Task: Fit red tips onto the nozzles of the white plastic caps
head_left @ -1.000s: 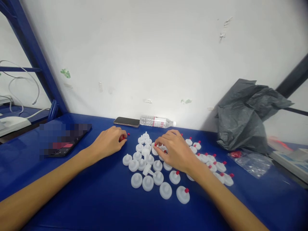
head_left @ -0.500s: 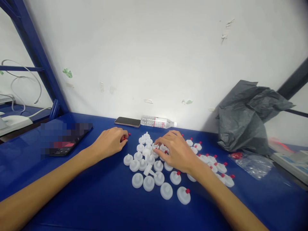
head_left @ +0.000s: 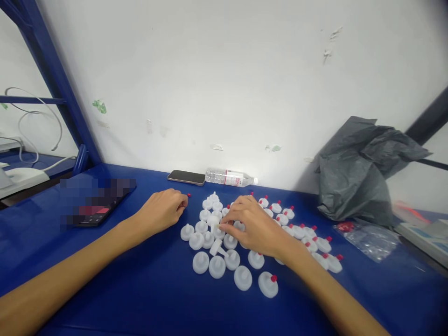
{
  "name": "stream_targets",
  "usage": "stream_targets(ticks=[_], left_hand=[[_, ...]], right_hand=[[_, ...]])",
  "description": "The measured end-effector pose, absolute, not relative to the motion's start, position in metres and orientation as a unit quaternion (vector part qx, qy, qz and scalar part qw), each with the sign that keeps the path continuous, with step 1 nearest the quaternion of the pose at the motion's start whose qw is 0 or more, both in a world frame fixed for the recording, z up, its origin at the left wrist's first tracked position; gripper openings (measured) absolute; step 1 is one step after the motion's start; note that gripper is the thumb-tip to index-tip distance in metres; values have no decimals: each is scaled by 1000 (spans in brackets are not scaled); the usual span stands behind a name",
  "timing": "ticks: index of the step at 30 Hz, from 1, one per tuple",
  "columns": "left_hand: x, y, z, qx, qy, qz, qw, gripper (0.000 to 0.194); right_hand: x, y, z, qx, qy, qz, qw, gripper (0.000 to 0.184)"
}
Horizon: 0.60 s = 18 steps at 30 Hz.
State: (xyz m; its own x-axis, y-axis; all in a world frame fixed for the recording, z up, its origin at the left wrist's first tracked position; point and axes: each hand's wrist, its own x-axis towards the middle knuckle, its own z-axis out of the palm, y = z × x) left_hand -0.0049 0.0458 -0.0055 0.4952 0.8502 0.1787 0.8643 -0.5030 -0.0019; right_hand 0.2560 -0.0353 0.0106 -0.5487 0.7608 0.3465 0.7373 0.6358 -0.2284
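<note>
Right grip (head_left: 252, 225) over white discs (head_left: 200, 262), red-marked bottle label (head_left: 234, 178), illegible

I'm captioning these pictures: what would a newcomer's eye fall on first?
Probably the spread of round white plastic pieces, many tipped with small red caps, on the blue table, the bare right hand over some of them. The crumpled grey plastic bag at the picture's right would likely come next.
</note>
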Motion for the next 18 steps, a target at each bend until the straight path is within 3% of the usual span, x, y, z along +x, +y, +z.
stream_targets(ticks=[6, 10, 18], left_hand=[[-6, 47, -7, -875, -474, -95, 32, 20], [-7, 48, -10, -888, -427, -170, 10, 22], [0, 43, -4, -876, -359, -322, -29, 18]], right_hand=[[251, -35, 6, -427, -880, 11, 209, 9], [252, -38, 11, -428, -875, 12, 229, 8], [254, -38, 15, -475, -822, 112, 293, 7]])
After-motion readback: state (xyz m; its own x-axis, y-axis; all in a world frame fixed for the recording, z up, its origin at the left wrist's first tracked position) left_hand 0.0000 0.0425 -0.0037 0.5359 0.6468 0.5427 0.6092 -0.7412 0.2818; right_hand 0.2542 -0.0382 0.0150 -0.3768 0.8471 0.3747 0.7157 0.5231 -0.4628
